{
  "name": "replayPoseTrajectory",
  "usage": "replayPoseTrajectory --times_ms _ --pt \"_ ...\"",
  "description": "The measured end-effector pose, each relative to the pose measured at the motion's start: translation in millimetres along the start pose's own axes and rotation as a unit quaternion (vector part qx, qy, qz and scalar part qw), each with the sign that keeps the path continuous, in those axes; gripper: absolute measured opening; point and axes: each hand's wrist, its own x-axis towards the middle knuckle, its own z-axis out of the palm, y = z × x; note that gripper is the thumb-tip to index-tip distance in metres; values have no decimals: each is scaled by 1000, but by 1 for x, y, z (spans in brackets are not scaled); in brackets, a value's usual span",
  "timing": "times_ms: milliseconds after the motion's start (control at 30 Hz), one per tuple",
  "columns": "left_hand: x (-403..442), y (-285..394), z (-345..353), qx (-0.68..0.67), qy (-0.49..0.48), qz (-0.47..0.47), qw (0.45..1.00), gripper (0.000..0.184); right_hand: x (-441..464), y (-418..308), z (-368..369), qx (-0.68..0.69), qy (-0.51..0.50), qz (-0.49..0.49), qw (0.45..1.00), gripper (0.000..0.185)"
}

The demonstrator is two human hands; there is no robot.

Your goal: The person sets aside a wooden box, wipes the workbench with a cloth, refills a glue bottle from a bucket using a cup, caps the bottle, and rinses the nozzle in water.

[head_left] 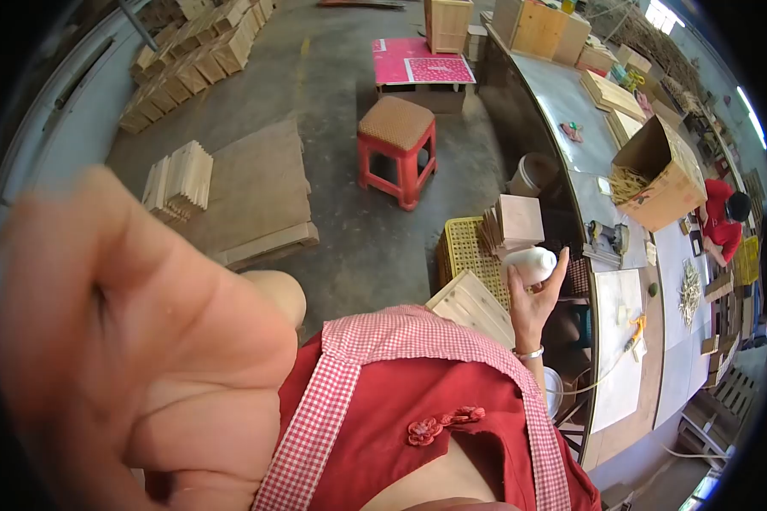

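My left hand (162,341) looms very large at the left, close to the camera with the palm side showing. Its fingers are blurred and partly cut off, so whether they are curled or hold anything cannot be made out. At the right of my body, my right hand (533,298) is raised, its fingers and thumb around a white bottle (533,266). Below that hand is a wristband (528,353). A red shirt with a red checked apron (426,336) covers my chest. Wooden panels (473,307) and a yellow crate (466,247) are near the bottle.
A red stool (396,140) stands ahead, before a pink-topped table (418,68). Boards are stacked (179,175) at the left. A long workbench (626,341) on the right bears a cardboard box (665,175) and an orange-handled tool (636,330). A person in red (718,221) is beyond it.
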Motion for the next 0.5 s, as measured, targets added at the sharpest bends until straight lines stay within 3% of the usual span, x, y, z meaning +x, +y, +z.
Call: replayPoseTrajectory --times_ms 200,267,300,367,400,500 --pt "19 -66 28 -207 55 -44 976 13 39 30 5 -27 18 41 999 103" --pt "46 -104 21 -288 57 -43 955 15 58 34 14 -33 45 38 998 103" --pt "44 -124 52 -327 60 -49 942 16 66 38 18 -36 63 41 997 103" --pt "47 -134 35 -404 73 -66 909 19 81 51 29 -60 72 95 991 102" --pt "61 -129 17 -202 41 -194 959 23 89 59 38 -41 86 99 990 102" --pt "77 -173 12 -334 108 -228 908 27 122 81 68 -37 126 103 986 102"
